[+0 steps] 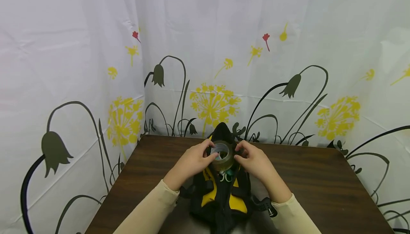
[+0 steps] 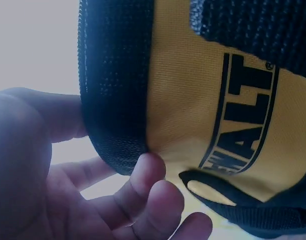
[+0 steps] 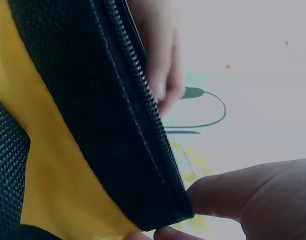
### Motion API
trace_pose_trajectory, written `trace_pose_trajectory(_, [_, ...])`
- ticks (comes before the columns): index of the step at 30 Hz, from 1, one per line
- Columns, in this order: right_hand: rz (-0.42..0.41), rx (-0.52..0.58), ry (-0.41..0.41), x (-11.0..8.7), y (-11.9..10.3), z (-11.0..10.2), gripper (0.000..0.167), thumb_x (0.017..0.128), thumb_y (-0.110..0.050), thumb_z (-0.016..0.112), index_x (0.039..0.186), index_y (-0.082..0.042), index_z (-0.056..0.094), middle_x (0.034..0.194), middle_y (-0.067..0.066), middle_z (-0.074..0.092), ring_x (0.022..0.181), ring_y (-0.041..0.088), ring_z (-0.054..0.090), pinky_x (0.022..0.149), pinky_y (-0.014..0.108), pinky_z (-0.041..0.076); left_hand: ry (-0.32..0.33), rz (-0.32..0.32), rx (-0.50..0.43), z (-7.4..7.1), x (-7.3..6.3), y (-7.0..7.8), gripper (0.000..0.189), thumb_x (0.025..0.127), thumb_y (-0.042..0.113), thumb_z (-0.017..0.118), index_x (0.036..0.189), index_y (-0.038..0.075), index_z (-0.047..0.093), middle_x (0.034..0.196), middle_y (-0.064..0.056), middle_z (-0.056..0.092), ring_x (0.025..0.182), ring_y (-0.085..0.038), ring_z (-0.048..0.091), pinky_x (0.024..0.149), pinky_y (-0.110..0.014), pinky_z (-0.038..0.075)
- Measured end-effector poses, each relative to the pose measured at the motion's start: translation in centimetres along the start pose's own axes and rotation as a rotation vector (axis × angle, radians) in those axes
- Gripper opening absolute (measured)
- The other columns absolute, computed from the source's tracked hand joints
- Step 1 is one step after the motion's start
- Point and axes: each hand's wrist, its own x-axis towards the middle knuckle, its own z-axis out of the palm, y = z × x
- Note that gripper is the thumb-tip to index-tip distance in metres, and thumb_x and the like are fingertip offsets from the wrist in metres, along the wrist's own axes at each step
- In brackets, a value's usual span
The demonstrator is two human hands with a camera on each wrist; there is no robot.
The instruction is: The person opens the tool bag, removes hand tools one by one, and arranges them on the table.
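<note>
A black and yellow tool bag (image 1: pixel 238 205) with DEWALT lettering stands on the table, its zipped mouth spread apart. A roll of clear packing tape (image 1: pixel 224 163) sits in the mouth, between the hands. Just below the tape, pale looped handles (image 1: pixel 225 176) show beside something green. My left hand (image 1: pixel 193 158) grips the bag's left edge near the tape; in the left wrist view its thumb passes behind the black border. On the other side, my right hand (image 1: pixel 255 158) pinches the zipper-side corner between thumb and fingers. The bag's inside is mostly hidden.
The dark wooden table (image 1: pixel 307 177) extends to both sides of the bag. Black straps with buckles (image 1: pixel 264 204) hang out beside the forearms. A white curtain (image 1: pixel 243 20) printed with flowers hangs behind and around the table.
</note>
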Motion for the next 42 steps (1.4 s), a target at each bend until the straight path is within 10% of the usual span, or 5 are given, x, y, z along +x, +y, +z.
trace_pose_trajectory(7, [0.033,0.053,0.029,-1.0,0.7,-0.7,0.022,0.103,-0.006,0.07,0.123,-0.015,0.073,0.093,0.008,0.072,0.063,0.018,0.072,0.064,0.04,0.067,0.041,-0.038,-0.026,-1.0,-1.4,-1.1,0.04,0.108,0.023,0.063,0.149,0.023,0.064,0.074,0.002,0.058,0.053,-0.015,0.044,0.053,-0.03,0.038])
trace_pose_trajectory(26, [0.086,0.022,0.183,-2.6,1.9,-3.0,0.023,0.102,-0.003,0.066,0.12,-0.011,0.078,0.118,0.019,0.066,0.077,0.017,0.078,0.069,0.038,0.068,0.111,-0.164,-0.096,-3.8,-3.4,-2.8,0.047,0.108,0.019,0.058,0.15,0.036,0.067,0.067,0.0,0.046,0.051,-0.016,0.033,0.052,-0.029,0.032])
trace_pose_trajectory(33, [0.035,-0.046,0.181,-2.5,1.3,-2.3,0.024,0.103,-0.006,0.066,0.121,-0.016,0.079,0.118,0.015,0.066,0.08,0.015,0.074,0.067,0.032,0.064,0.062,-0.139,-0.094,-4.0,-3.4,-2.6,0.046,0.109,0.021,0.06,0.153,0.036,0.064,0.076,-0.003,0.051,0.056,-0.017,0.038,0.055,-0.031,0.036])
trace_pose_trajectory(42, [-0.044,-0.187,0.216,-2.3,0.4,-2.2,0.024,0.103,-0.01,0.067,0.12,-0.021,0.08,0.112,0.01,0.066,0.092,0.023,0.067,0.074,0.037,0.053,0.031,0.037,-0.18,-2.9,-2.2,-3.2,0.061,0.106,0.008,0.052,0.163,0.03,0.053,0.126,-0.01,0.054,0.103,-0.025,0.045,0.088,-0.045,0.039])
